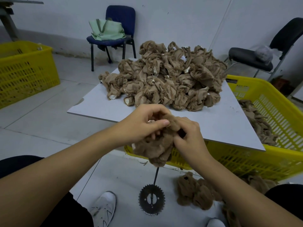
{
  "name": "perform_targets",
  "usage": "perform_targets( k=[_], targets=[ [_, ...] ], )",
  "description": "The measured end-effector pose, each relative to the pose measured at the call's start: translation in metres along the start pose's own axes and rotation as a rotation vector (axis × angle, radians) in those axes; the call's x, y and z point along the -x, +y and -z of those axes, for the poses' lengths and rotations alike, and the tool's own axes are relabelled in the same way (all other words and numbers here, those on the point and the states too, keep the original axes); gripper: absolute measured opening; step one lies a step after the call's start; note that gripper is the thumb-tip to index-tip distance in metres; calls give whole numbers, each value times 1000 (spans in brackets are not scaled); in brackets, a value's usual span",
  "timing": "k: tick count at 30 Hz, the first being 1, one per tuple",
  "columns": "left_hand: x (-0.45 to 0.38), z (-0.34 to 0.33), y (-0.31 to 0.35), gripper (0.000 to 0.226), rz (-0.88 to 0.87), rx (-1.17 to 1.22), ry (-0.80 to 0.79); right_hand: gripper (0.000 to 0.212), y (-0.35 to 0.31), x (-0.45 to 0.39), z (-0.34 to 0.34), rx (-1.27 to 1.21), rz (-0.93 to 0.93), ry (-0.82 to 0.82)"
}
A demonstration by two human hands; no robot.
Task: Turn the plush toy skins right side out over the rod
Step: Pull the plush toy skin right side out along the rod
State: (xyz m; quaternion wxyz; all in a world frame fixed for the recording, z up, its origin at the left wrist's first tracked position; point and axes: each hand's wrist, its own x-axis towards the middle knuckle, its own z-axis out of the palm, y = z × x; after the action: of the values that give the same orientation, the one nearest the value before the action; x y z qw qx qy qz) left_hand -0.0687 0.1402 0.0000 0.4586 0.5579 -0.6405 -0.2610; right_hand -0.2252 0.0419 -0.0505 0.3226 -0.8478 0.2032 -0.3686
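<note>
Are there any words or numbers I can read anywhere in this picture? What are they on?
Green bag on the blue chair: some dark print low on the bag, too small and blurred to read.
White shoe: no readable mark.
Yellow crates, gear base of the rod, plush skins: no writing shows.
So nothing here can be read.

Your left hand and right hand gripped a furry skin over the rod; a pile lay on the far board.
</note>
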Motion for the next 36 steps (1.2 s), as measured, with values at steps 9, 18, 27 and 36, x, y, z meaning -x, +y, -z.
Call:
perform_targets(
  k=[9,18,27,36],
  targets=[
    [19,-28,-7,17,-176,39,303,34,-13,-6,6,63,69,26],
    [22,-42,-17,16,-131,65,284,39,-10,-5,0,-11,24,-51],
    [13,-36,-29,34,2,-207,268,38,-2,-4,-9,-164,-109,-54],
    [13,-39,-16,36,-127,-224,235,38,-7,-7,-3,-81,86,63]
  ],
)
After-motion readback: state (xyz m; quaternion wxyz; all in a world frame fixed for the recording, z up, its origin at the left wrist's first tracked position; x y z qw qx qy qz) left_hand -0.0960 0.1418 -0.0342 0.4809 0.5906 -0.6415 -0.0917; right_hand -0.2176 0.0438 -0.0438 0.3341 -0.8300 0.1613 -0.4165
